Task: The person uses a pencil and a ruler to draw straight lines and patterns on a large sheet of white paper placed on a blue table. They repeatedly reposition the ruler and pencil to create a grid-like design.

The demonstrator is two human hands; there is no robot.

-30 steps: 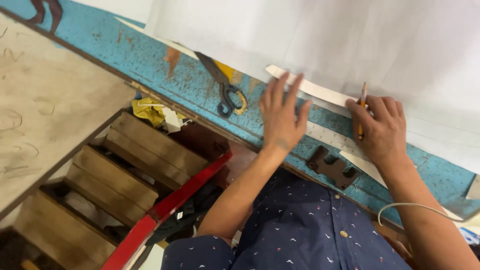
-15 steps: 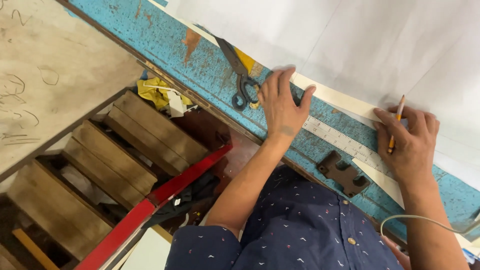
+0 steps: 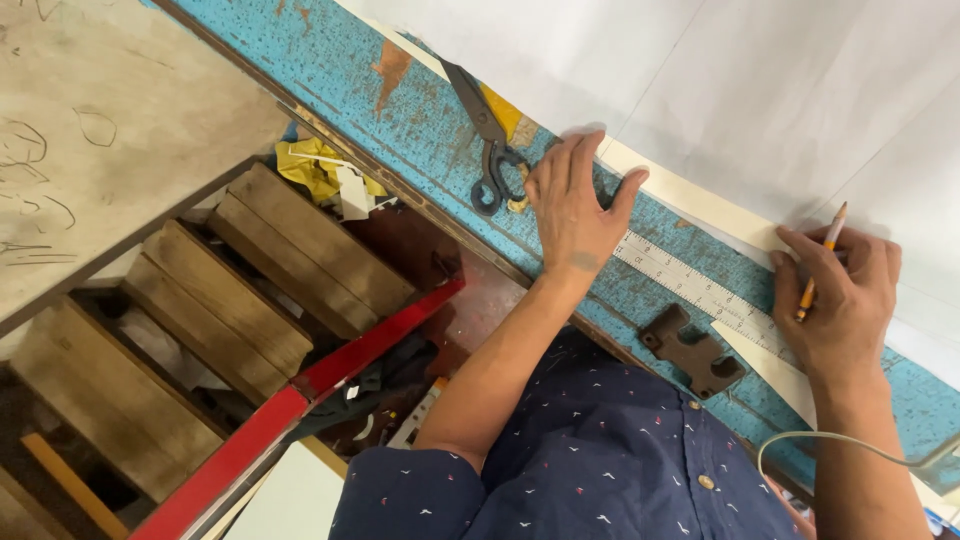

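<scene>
nearest the camera, the person's dark blue patterned shirt [image 3: 620, 450] fills the lower middle, with both bare forearms reaching up from it onto the worn blue table [image 3: 330, 60]. a thin pale cable [image 3: 850, 442] loops past the right wrist at the table's near edge. just beyond the shirt, a dark metal bracket-shaped piece [image 3: 695, 352] lies on the table, apart from both hands. the right hand [image 3: 840, 300] rests on the table edge with its fingers curled, pinching a pencil [image 3: 820, 262] between thumb and forefinger, the tip pointing up toward the cloth. a steel ruler [image 3: 690, 285] runs diagonally between the two hands, lying along a cream paper strip [image 3: 700, 200]. the left hand [image 3: 575, 205] is laid flat with fingers spread, palm pressing down at the ruler's far end; it grips nothing. just left of that hand, dark scissors [image 3: 485, 140] lie on the table, blades closed, handles nearest the thumb side. farther off, white cloth [image 3: 760, 80] covers the upper right of the table. to the left, below the table edge, wooden slats [image 3: 260, 270], a red bar [image 3: 330, 380] and a yellow scrap [image 3: 310, 170] sit beside a bare concrete floor [image 3: 100, 120].
</scene>
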